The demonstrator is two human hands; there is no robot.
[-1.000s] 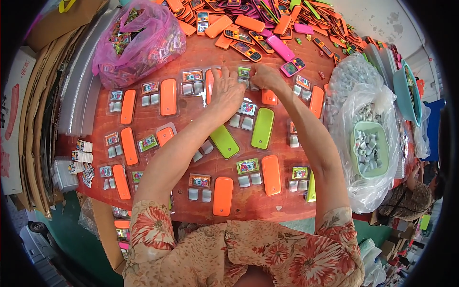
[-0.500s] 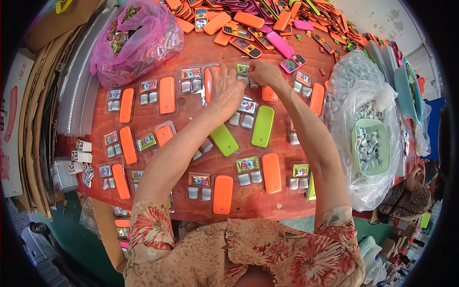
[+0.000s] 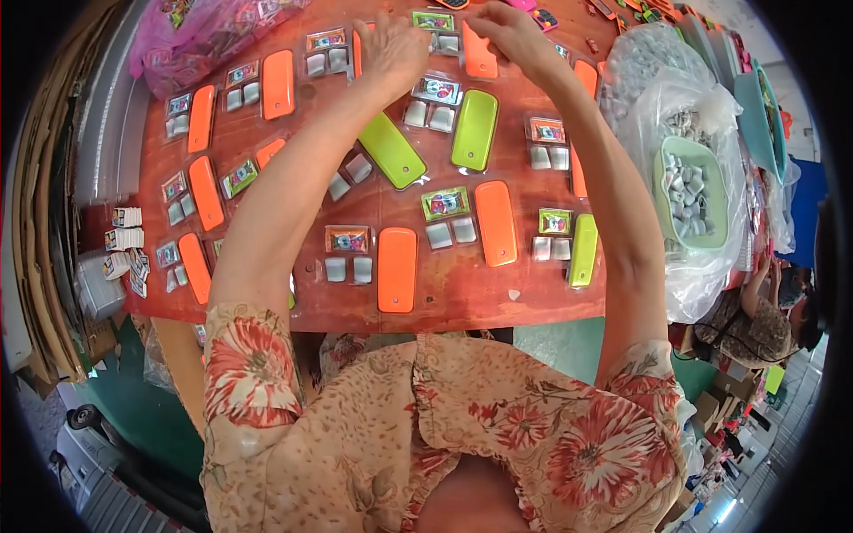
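Tabletop (image 3: 480, 298), right hand (image 3: 522, 40), orange case (image 3: 481, 57) nearby

Blouse (image 3: 355, 426): light, thin-looking cloth, beige to cream ground, printed all over.
Left front panel: small brown speckles; grey-green leaf sprays lower toward the neck.
Right front panel (image 3: 600, 449): big red-and-white blooms with long narrow petals, smaller red flowers, thin scroll outlines.
Front join: gathered line up the middle, meeting the neckline.
Neckline (image 3: 418, 497): rounded, ruffled edge, reddish and beige.
Left sleeve (image 3: 253, 369): short, wide; one large red-and-white flower, dull greenish centre.
Right sleeve (image 3: 644, 382): short, same print, pale band at the opening.
Forearms: bare.
Left grip (image 3: 391, 49), right grip (image 3: 515, 35): bare hands.
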